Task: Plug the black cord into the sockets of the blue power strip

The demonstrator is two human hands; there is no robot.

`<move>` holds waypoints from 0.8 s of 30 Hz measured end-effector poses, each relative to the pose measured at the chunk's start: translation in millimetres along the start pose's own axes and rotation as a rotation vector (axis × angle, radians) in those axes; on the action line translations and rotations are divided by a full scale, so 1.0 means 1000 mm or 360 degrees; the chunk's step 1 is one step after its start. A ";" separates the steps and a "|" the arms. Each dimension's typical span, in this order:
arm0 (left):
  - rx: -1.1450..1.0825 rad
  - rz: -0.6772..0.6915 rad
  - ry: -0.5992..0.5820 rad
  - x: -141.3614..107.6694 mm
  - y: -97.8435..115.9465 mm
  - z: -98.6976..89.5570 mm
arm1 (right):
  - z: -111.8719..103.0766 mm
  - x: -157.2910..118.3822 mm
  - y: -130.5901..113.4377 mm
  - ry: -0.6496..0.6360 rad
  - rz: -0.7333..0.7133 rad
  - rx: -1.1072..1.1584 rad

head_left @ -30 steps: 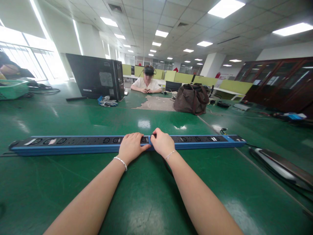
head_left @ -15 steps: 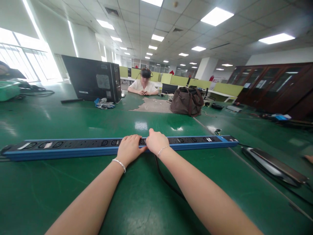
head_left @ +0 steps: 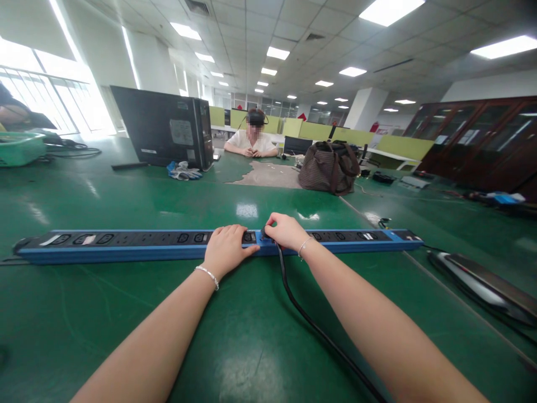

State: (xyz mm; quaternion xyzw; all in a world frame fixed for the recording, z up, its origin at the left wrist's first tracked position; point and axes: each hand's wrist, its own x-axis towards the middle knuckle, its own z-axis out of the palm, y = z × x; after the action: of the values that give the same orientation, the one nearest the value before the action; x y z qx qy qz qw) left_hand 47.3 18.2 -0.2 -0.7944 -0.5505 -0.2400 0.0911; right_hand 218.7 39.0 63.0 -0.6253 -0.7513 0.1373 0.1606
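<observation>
A long blue-and-black power strip (head_left: 146,239) with several sockets lies crosswise on the green table. My left hand (head_left: 226,246) is clasped over its middle, fingers on top toward the far edge and thumb along the near side. Just to the right, my right hand (head_left: 285,231) pinches a dark plug (head_left: 265,233) at the strip's top face. A thick black cable (head_left: 300,308) runs from that plug toward me and off the bottom edge. My fingers partly cover the plug, so I cannot tell how deep it sits.
A black computer case (head_left: 168,131) and a pair of gloves (head_left: 183,170) stand beyond the strip at left. A brown bag (head_left: 325,168) sits at back right. A black-and-silver device (head_left: 478,280) lies on the right. Across the table sits a person (head_left: 251,140).
My right hand has shifted slightly right and turned, so the plug and more of its cable now show. My left hand stays on the strip. The view has tilted a little.
</observation>
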 end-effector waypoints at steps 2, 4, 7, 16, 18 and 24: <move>0.0003 -0.0006 -0.0001 0.000 0.000 0.000 | 0.004 -0.001 -0.007 0.0137 -0.0035 -0.0153; 0.0003 -0.0007 0.0002 0.000 0.000 0.000 | 0.007 -0.002 -0.012 0.0192 -0.0018 -0.0270; 0.0001 -0.0002 0.0011 0.000 0.000 -0.001 | 0.008 -0.003 -0.015 0.0180 0.0004 -0.0325; 0.0020 -0.0007 -0.0002 0.000 0.001 -0.001 | 0.013 -0.001 -0.012 0.0141 0.0008 -0.0308; 0.0020 0.0001 0.0006 0.000 0.001 0.000 | 0.017 -0.001 -0.013 0.0119 0.0000 -0.0311; 0.0002 0.0010 0.0034 -0.001 0.000 0.000 | 0.026 -0.006 -0.011 0.0188 0.0010 -0.0327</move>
State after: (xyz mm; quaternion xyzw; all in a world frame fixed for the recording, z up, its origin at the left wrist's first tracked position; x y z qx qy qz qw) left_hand 47.2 18.0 -0.8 -0.7934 -0.5473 -0.2478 0.0981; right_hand 199.4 31.1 42.8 -0.6477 -0.7487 0.0231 0.1393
